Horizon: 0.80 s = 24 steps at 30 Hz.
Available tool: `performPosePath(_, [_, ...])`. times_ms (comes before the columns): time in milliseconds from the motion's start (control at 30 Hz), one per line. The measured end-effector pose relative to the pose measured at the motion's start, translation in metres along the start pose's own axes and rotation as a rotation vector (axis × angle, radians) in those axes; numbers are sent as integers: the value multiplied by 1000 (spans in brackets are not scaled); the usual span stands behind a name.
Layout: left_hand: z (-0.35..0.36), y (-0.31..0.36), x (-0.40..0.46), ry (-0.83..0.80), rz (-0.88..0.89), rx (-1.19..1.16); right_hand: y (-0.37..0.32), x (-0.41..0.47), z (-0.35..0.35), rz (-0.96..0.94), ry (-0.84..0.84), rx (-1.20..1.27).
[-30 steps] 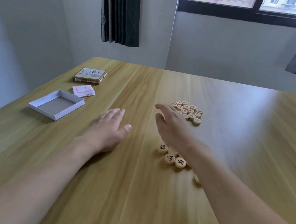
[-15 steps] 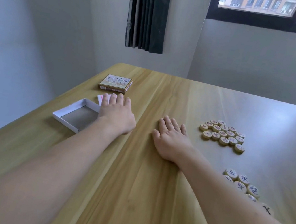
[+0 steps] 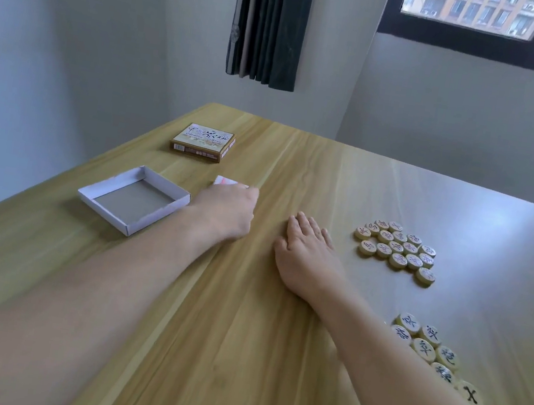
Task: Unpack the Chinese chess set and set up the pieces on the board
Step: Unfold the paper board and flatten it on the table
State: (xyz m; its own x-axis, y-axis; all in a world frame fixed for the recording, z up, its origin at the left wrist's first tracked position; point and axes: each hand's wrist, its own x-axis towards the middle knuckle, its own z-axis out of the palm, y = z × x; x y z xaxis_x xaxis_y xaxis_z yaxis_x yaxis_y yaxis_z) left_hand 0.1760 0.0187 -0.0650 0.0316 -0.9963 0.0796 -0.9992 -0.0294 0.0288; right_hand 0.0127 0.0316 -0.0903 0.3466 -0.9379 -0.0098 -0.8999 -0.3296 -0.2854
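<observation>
Folded board [image 3: 225,181] under left hand's [image 3: 226,212] curled fingers | right hand [image 3: 306,253] flat, released

left hand [image 3: 228,210] on folded paper board [image 3: 225,181], right hand [image 3: 308,255] flat on table [image 3: 238,337]

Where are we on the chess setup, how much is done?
Unpacked: the white tray sits empty, the printed box beside it, and two piece clusters lie loose on the table. In hand: the left hand is on the folded board sheet; the right hand rests flat. Left: unfolding the board, placing every piece.
</observation>
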Motion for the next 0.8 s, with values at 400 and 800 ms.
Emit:
performPosePath(400, [-2,-5,-37,58,14,-135,19,-72,-65,21,75,385])
performPosePath(800, [-73,100,-74,259,34,-645,81,-133,-93,120,276,586])
